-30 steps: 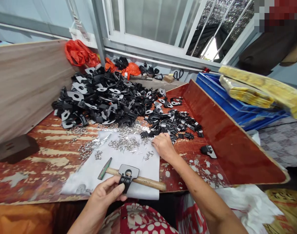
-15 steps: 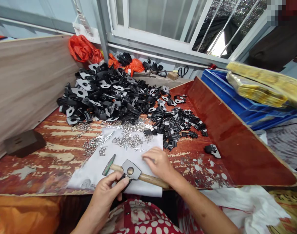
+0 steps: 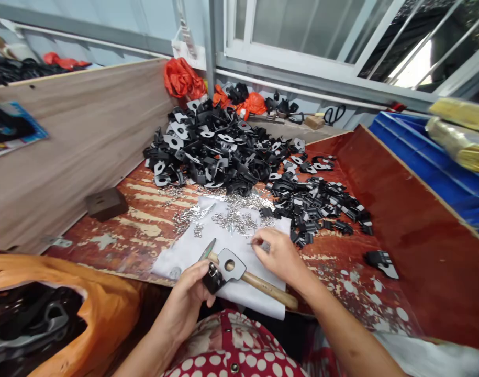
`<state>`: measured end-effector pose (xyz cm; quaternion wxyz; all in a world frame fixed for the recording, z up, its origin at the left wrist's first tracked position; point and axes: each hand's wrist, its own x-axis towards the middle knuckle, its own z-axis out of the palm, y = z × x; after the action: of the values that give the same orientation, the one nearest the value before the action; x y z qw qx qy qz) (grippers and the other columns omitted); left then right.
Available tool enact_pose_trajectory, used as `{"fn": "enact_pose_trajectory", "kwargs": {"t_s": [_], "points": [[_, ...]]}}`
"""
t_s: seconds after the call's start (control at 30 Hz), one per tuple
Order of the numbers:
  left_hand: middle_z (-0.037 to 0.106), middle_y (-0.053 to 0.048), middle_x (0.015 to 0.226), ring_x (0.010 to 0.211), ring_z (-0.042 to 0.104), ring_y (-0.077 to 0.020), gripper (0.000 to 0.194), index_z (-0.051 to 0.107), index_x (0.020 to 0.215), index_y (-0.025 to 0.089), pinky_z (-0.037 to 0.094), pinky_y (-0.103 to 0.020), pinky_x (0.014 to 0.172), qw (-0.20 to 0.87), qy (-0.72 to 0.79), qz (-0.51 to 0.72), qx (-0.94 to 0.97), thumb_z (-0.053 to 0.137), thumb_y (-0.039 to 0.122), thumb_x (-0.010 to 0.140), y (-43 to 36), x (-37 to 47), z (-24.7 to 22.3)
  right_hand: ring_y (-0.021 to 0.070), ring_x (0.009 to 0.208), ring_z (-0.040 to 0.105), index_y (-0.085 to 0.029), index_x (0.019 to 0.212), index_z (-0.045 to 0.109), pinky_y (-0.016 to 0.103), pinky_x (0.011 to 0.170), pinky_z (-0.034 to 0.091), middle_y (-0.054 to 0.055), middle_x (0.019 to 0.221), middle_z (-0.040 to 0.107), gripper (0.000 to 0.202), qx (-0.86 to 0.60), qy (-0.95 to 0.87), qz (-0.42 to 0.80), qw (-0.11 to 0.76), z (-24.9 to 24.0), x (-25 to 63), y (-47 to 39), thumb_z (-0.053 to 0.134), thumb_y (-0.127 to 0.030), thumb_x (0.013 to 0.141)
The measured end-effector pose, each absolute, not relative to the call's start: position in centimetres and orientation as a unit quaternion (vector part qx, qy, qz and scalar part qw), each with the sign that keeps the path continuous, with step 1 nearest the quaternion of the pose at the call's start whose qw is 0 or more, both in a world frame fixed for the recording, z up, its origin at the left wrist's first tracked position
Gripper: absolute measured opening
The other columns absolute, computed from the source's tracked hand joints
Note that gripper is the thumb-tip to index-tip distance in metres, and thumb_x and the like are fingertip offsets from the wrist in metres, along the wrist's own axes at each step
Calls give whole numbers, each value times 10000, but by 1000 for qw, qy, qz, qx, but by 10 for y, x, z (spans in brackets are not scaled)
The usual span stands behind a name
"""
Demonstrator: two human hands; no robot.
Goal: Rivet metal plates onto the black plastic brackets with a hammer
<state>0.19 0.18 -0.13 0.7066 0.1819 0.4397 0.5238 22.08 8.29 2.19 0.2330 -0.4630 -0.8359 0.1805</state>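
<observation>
Left hand (image 3: 190, 296): pinching black strap bracket (image 3: 223, 268) at table's (image 3: 117, 246) near edge.
Right hand (image 3: 280, 256): fingertips pressed together on rivet (image 3: 263, 244), beside hammer (image 3: 258, 283).

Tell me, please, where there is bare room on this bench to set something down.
Bare board lies between the dark block and the white sheet, and on the right between the small black clips and the red side wall, around one stray clip. The back is crowded with black brackets; rivets cover the sheet.
</observation>
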Motion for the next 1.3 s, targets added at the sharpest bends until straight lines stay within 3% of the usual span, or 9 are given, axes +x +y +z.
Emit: {"fn": "enact_pose_trajectory", "kwargs": {"t_s": [0.1,0.23,0.4,0.53,0.63,0.8,1.0,1.13,1.3], "points": [[573,-26,771,612,435,-131,285,747,799,151,432,-186,387,708,421,538,180,776,434,796,5,4,-2,153,813,679,-226,853,684,318,866,501,-12,856,741,94,-405,-772,315,374,33,206,56,647,-160,909],[531,-4,727,580,406,-107,260,731,728,137,415,-167,369,710,408,540,195,810,379,784,7,9,-1,161,832,678,-240,821,684,428,1052,404,-19,855,755,117,-350,-782,294,424,33,181,37,667,-203,931],[567,-12,776,623,466,-120,251,746,794,142,494,-195,427,710,398,552,183,847,369,759,5,9,-2,182,875,660,-244,853,657,517,1174,247,-19,856,745,119,-385,-815,180,393,29,171,32,628,-211,963],[593,-11,781,636,509,-125,242,749,832,152,517,-214,470,707,395,562,170,847,364,768,4,8,-5,185,870,656,-239,908,645,530,1209,193,-4,863,746,195,-360,-866,49,342,34,168,22,505,-127,986],[603,-5,786,634,518,-120,227,749,835,158,516,-219,487,705,392,568,163,839,358,780,3,10,-5,182,847,654,-238,909,639,519,1208,203,-4,861,745,216,-355,-872,22,337,37,166,20,480,-109,979],[621,-12,819,655,537,-131,243,748,814,155,508,-228,476,706,390,570,155,854,365,755,1,14,-2,175,799,638,-243,867,629,538,1192,247,-27,794,707,147,-393,-843,106,351,40,169,24,559,-158,963],[643,3,781,638,551,-112,229,729,816,165,499,-207,532,695,401,581,136,872,324,734,-1,16,-7,200,807,648,-256,898,624,488,1165,332,17,804,711,229,-341,-883,-21,322,35,161,11,472,-96,959],[645,21,751,638,557,-111,224,705,778,175,488,-203,550,677,416,594,124,864,325,733,-4,17,-9,183,728,615,-258,856,592,487,1150,354,-7,708,650,253,-358,-875,-17,324,26,151,10,438,-88,964],[615,41,699,616,544,-104,273,657,734,184,483,-198,566,670,423,598,126,871,353,709,-5,16,-7,194,788,622,-247,892,607,446,1135,361,13,771,668,236,-333,-884,-19,327,15,147,14,448,-86,961]]}}
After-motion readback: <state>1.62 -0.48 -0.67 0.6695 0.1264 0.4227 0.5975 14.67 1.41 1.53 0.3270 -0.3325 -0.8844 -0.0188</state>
